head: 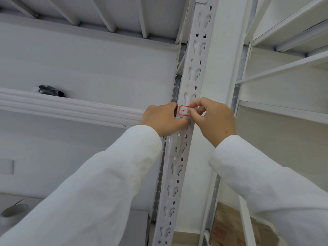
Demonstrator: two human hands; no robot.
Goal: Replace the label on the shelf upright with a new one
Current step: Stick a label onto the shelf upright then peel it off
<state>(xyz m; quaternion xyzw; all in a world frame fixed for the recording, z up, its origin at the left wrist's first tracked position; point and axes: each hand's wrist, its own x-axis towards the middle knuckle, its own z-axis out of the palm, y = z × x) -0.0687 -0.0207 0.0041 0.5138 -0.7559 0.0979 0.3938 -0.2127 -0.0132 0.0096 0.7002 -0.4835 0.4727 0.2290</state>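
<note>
A white slotted metal shelf upright (195, 55) runs from top to bottom through the middle of the view. A small white label with a red border and handwritten marks (183, 110) lies against its front face at hand height. My right hand (213, 119) pinches the label's right end between thumb and forefinger, hiding that end. My left hand (163, 119) is curled around the upright's left edge just beside the label, with its thumb pressed on the face below it. Whether the label is stuck down or lifting, I cannot tell.
A white shelf beam (71, 109) reaches left from the upright, with a dark bundle (50, 90) lying on the shelf behind it. More white shelving (284, 71) stands to the right. A cardboard box (230, 226) sits low on the right, and a tape roll (12, 213) low on the left.
</note>
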